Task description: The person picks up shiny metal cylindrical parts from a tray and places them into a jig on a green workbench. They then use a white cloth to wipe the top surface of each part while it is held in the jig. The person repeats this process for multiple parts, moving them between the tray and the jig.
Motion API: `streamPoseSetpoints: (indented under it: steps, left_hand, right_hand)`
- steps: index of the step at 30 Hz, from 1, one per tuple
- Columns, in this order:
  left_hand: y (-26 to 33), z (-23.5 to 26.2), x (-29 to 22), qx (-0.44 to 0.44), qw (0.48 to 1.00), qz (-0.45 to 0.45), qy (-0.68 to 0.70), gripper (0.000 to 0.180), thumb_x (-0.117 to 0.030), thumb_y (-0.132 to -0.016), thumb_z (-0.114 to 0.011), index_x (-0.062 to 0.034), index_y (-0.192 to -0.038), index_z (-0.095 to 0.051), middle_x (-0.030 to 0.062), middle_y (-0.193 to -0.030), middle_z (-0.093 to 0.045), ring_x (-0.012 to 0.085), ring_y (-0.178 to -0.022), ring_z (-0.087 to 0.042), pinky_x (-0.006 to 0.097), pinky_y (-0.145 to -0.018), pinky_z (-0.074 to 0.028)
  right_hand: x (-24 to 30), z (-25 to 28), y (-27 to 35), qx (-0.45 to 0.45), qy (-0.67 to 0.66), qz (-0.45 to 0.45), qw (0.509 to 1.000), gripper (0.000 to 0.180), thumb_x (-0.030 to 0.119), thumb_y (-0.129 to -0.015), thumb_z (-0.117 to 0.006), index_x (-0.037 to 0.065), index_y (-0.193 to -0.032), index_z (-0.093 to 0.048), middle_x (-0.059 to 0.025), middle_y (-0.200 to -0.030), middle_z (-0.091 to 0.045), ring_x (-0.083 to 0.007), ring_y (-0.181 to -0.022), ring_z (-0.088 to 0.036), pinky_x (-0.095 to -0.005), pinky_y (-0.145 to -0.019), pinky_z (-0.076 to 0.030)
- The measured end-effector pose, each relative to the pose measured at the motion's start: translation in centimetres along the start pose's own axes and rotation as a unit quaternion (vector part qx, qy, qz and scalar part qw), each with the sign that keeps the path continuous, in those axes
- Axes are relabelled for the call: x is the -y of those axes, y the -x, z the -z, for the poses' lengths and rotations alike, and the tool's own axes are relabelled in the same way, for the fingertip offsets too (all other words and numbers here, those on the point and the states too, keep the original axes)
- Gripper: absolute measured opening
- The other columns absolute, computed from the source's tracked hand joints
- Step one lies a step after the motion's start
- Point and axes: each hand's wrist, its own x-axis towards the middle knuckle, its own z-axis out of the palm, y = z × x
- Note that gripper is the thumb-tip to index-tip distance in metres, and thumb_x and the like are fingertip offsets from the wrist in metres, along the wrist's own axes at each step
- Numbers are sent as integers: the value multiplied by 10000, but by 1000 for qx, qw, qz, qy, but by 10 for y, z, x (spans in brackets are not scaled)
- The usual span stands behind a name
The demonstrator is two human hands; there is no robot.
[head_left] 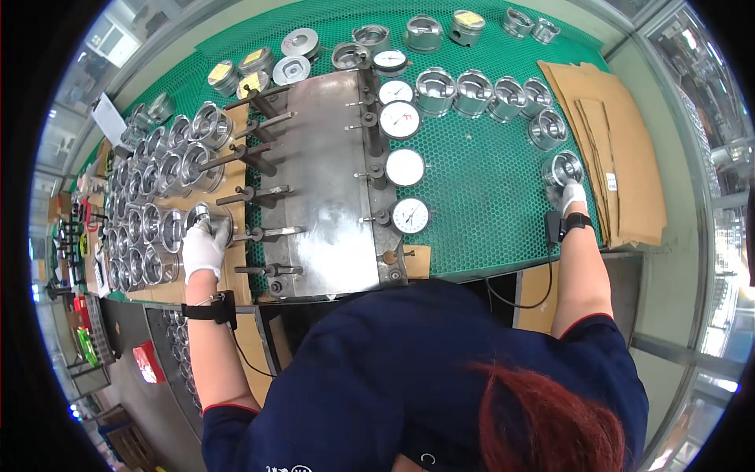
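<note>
At the left, my gloved left hand (203, 251) has its fingers closed on the near edge of a metal piston (223, 223), which stands at the corner of a crowded group of pistons. My right arm stretches far to the right. There my gloved right hand (574, 195) grips the near side of another piston (560, 167), with part of its fingers hidden. Between my hands lies a steel gauge plate (326, 169), with clamp-like posts along its left side. Several round white dial gauges (410, 215) line its right side.
Pistons (474, 93) stand in a row at the back right, others along the far edge, some with yellow labels. Flat cardboard (621, 157) lies at the right beside a pale wall. Green perforated matting (472, 212) covers the bench. Cables hang from both wrist straps.
</note>
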Motion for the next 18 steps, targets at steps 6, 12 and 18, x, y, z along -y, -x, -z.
streamPoseSetpoints:
  steps: [6,12,18]
  left_hand:
    - [31,-10,29,-70,996,49,5,463,-400,-931,-662,51,-1026,-706,297,-908,-696,467,-896,-680,481,-807,-540]
    - [79,47,42,-79,893,155,415,415,-350,-966,-673,45,-1087,-710,84,-984,-733,181,-864,-652,356,-719,-519]
    - [110,71,-29,100,816,-42,567,318,-252,-978,-660,43,-1089,-704,30,-909,-686,95,-851,-588,256,-675,-474]
  right_hand:
    - [-4,4,22,30,-22,75,997,595,546,-976,-579,19,-1253,-583,-163,-1026,-694,-229,-829,-682,-330,-707,-552]
    - [30,-30,175,101,59,336,935,532,293,-1016,-594,47,-1471,-471,-71,-1066,-673,-124,-779,-660,-266,-674,-542]
    - [21,-136,378,551,226,449,666,801,94,-818,-801,-1,-1509,-407,-155,-1180,-651,-241,-939,-718,-350,-845,-572]
